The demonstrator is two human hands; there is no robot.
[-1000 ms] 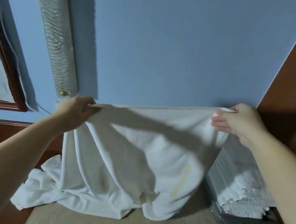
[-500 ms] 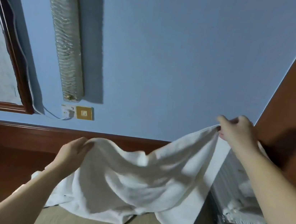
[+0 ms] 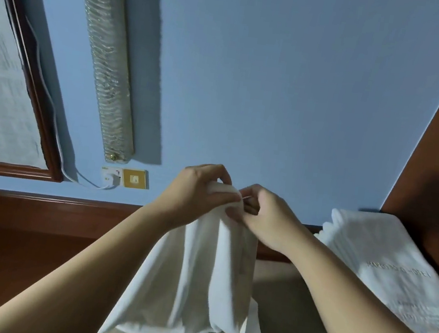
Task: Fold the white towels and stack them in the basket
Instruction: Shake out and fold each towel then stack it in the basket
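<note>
Mid-frame, the left hand (image 3: 195, 194) and right hand (image 3: 267, 214) meet, each pinching a top corner of the white towel (image 3: 197, 281), which hangs doubled. The first fold seems underway; next, probably lay it flat. A folded stack (image 3: 389, 269) waits at right.

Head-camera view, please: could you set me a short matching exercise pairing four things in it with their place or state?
Things:
1. white towel
2. stack of folded towels
3. wall lamp
4. gold switch plate

Places or states:
A. long and textured, mounted on the blue wall at upper left
B. hanging down, gripped at its top by the left hand and right hand
C. just below the lamp's lower end
D. piled at the right

Pairs: 1-B, 2-D, 3-A, 4-C
</note>
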